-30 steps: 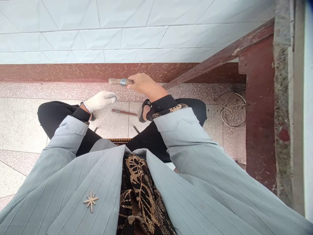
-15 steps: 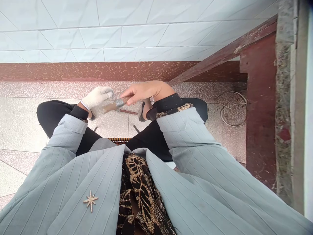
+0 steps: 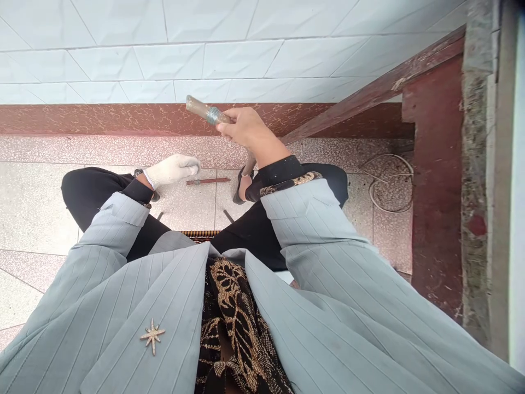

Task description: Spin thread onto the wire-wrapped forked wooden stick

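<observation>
My right hand (image 3: 246,126) is closed around a short, thick wooden stick (image 3: 199,108) bound with metal wire. The stick is raised in front of the red-brown wall base, its blunt end pointing up and left. Lower down, my left hand (image 3: 172,168) wears a white knitted glove. Its fingers are curled together low over the floor; what they hold, if anything, is hidden. Just right of the glove a thin reddish-brown stick (image 3: 209,180), wire-wrapped near its left end, lies on the floor.
A white tiled wall (image 3: 168,63) with a red-brown base strip (image 3: 123,119) stands in front. At the right are a dark red wooden frame (image 3: 437,191) and a coiled pale cable (image 3: 371,191). Speckled floor tiles (image 3: 36,202) lie below, between and around my bent knees.
My right hand has lifted the thick stick up and away from the glove, its end now tilted upward. My left hand has shifted slightly right and down.
</observation>
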Action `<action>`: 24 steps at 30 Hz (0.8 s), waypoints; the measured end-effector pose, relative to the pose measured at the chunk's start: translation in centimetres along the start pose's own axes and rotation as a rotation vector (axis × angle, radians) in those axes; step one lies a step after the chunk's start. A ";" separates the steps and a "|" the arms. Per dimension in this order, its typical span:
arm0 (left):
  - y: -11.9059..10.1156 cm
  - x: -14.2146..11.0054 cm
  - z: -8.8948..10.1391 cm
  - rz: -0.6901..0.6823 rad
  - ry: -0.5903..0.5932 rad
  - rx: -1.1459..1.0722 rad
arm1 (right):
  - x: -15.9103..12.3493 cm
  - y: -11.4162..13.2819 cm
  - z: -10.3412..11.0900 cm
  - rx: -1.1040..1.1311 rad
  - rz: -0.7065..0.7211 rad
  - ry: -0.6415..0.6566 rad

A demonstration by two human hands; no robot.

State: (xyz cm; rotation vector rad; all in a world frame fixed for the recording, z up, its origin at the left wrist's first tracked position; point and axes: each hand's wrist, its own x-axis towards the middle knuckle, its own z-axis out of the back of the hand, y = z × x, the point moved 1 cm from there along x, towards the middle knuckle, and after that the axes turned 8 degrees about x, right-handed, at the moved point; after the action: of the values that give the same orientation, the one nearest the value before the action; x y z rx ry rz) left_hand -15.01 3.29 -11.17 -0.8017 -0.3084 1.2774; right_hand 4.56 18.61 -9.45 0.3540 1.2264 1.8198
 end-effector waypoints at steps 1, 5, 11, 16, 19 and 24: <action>0.0 -0.1 0.1 -0.007 -0.004 0.002 | 0.1 -0.1 -0.2 -0.149 0.021 -0.004; 0.1 -0.4 0.9 0.017 -0.058 0.041 | 0.1 -0.6 -1.0 -0.568 0.052 0.177; 0.2 -0.8 2.1 0.075 -0.133 0.122 | -1.4 0.2 -1.5 -0.534 0.010 0.648; 0.4 -0.5 2.4 0.079 -0.194 0.109 | -2.7 1.5 -1.6 -0.247 -0.097 0.934; 1.0 -0.3 2.3 0.077 -0.239 0.082 | -3.1 2.2 -1.2 -0.157 -0.033 1.005; 1.7 0.3 0.9 0.106 -0.251 0.005 | -3.0 2.8 0.6 0.117 0.147 0.718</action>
State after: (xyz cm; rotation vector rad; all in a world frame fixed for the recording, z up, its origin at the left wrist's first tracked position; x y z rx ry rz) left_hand -16.72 4.01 -11.79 -0.6609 -0.4685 1.4807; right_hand 5.26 16.26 -6.13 -0.1799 1.8331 2.0852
